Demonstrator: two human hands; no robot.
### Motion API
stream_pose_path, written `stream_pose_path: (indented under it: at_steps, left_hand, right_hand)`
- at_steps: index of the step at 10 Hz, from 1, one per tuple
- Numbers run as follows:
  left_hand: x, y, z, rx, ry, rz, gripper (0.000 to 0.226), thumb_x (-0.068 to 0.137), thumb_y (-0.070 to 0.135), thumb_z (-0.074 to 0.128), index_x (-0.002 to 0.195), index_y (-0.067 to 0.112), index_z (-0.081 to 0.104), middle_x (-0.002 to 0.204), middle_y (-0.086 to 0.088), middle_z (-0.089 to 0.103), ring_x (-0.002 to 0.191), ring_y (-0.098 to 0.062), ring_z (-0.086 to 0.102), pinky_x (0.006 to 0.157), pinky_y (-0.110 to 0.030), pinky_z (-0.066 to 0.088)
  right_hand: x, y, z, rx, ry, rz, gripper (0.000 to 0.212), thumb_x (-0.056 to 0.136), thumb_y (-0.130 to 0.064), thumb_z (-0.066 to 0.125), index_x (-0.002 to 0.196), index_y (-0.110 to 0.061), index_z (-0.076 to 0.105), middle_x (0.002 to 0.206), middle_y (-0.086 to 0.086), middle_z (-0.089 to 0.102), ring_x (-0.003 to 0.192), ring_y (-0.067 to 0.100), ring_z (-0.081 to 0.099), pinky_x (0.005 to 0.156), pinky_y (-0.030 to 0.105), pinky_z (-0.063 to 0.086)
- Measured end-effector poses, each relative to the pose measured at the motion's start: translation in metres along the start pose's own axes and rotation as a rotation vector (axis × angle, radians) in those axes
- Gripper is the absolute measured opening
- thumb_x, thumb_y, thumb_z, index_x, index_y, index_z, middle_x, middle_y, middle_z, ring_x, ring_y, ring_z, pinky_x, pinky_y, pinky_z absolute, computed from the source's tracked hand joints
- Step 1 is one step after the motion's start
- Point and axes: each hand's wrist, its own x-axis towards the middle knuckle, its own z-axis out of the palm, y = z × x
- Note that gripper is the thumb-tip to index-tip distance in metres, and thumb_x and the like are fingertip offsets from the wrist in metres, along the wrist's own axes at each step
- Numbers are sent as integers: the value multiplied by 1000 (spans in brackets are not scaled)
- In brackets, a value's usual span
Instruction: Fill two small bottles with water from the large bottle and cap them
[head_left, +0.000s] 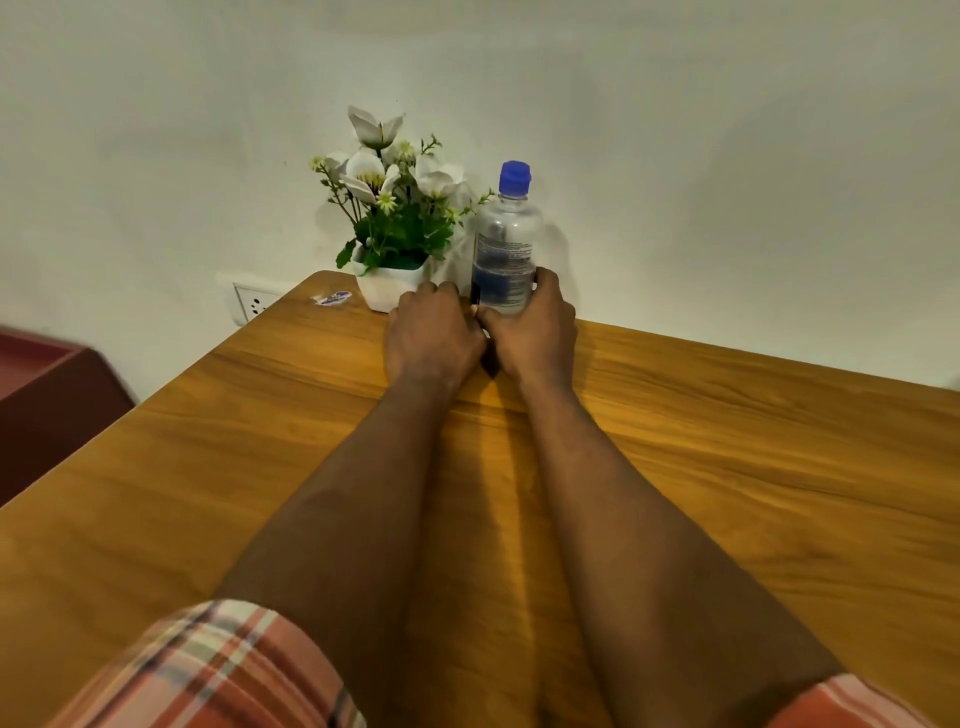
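Observation:
The large clear bottle with a blue cap stands upright at the far edge of the wooden table, beside the wall. My right hand grips its lower part, thumb on the left and fingers wrapped round the right side. My left hand lies just left of it with its fingers curled, knuckles up, touching the right hand. A thin dark shape shows between the two hands; I cannot make out what it is. No small bottle is plainly visible.
A white pot of artificial flowers stands right behind my left hand, against the wall. A small sticker lies near the table's far left corner. A wall socket and a dark red piece of furniture are left of the table.

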Motion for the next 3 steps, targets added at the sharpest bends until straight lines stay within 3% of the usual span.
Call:
stream_pose_path:
  at_steps: [3]
  left_hand:
    - [-18, 2, -10, 39, 6, 21, 34, 88, 26, 51, 115, 8, 61, 113, -13, 62, 103, -30, 55, 83, -42, 48]
  right_hand:
    - [-13, 0, -3, -34, -30, 32, 61, 73, -33, 81, 121, -13, 49, 112, 7, 66, 100, 26, 63, 74, 33, 54]
